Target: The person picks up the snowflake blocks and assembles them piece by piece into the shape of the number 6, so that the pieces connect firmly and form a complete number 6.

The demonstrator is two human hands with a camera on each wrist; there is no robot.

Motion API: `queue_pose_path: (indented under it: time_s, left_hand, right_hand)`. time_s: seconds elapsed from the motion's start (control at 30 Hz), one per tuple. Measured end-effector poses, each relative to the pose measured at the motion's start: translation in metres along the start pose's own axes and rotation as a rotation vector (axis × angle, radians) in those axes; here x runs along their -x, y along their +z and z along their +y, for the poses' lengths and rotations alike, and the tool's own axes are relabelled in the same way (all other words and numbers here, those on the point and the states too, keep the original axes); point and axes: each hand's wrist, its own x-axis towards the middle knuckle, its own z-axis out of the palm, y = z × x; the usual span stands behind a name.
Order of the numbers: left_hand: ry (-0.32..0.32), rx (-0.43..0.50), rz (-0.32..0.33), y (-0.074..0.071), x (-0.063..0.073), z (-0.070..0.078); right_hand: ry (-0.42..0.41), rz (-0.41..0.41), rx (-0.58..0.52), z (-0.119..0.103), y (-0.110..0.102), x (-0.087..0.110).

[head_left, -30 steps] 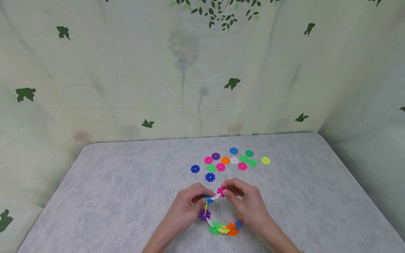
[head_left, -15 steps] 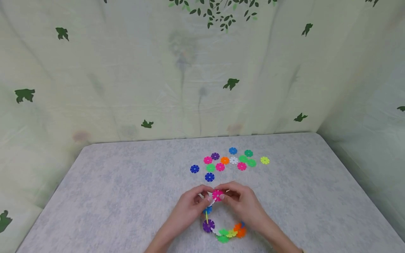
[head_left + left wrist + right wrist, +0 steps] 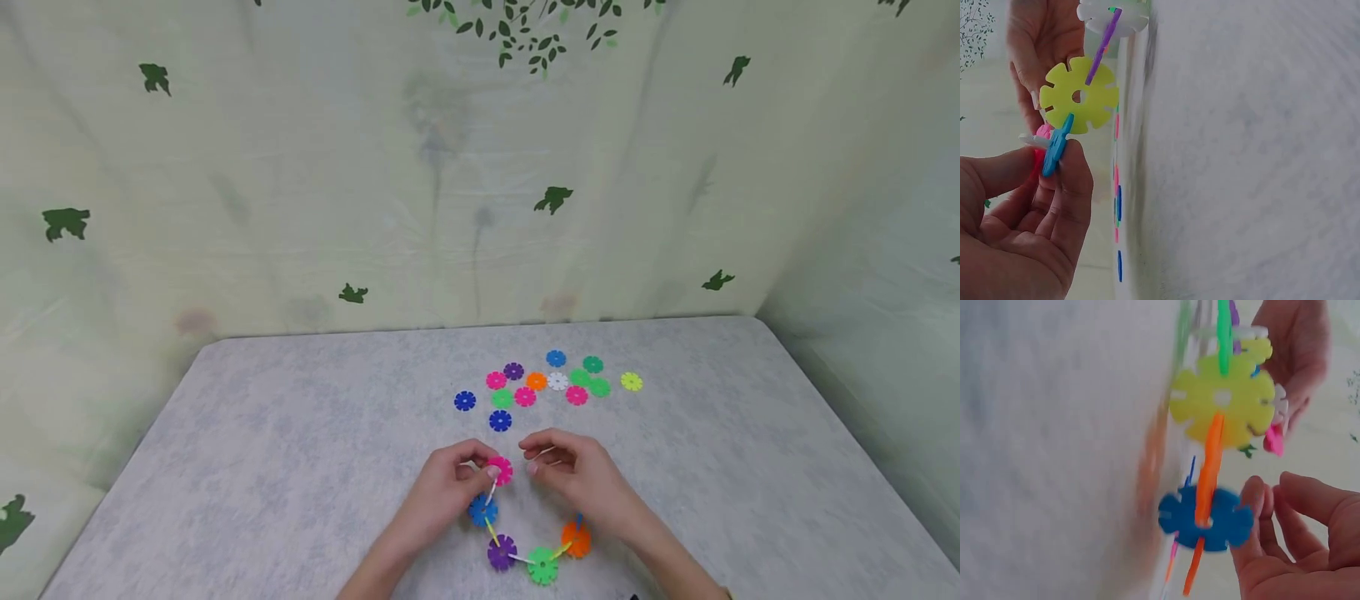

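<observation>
The left hand, low in the centre of the head frame, has its grip pinched on a pink disc, thumb and fingers pressing it. The right hand, just right of it, has its grip slightly spread: thumb and fingers bend toward each other, a narrow gap between the tips, with nothing held in that gap.

The pink disc ends a chain of slotted discs, which curves in a U through the lower centre of the frame. From the pink it runs white, blue, yellow, purple, white, green, yellow, orange and blue, then passes out of sight at the right hand. Neighbours sit crosswise, slot in slot. In the right wrist frame, a blurred blue disc at lower centre overlaps the right fingers' outline; whether it touches them I cannot tell.

Above the hands, 14 loose discs lie scattered on the grey bench, right of centre.
</observation>
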Motion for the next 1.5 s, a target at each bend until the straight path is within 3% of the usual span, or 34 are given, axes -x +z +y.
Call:
queue_pose_path:
  time_s: [0.2,0.4,0.63,0.83,1.13,1.37,1.5]
  left_hand:
    - [-0.013,0.012,0.003,-0.007,-0.003,-0.003]
    - [-0.018,-0.048,0.0,-0.016,-0.002,-0.004]
    - [-0.008,-0.05,0.001,-0.021,-0.001,-0.003]
    - [-0.008,-0.062,-0.003,-0.024,-0.001,-0.003]
    - [0.0,-0.084,-0.002,-0.024,-0.001,-0.002]
    - [0.03,-0.161,-0.038,-0.023,0.0,-0.003]
    - [0.045,-0.187,-0.058,-0.022,0.0,-0.002]
  right_hand:
    - [-0.069,-0.071,0.136,0.002,-0.014,-0.021]
    - [-0.143,-0.185,0.282,0.003,-0.023,-0.056]
    - [-0.132,-0.275,0.435,0.007,-0.019,-0.09]
    - [-0.146,-0.327,0.455,0.01,-0.015,-0.1]
    - [-0.081,-0.285,0.485,0.007,-0.01,-0.104]
    - [-0.097,-0.201,0.531,0.003,-0.011,-0.097]
    - [-0.088,-0.14,0.498,0.001,-0.016,-0.088]
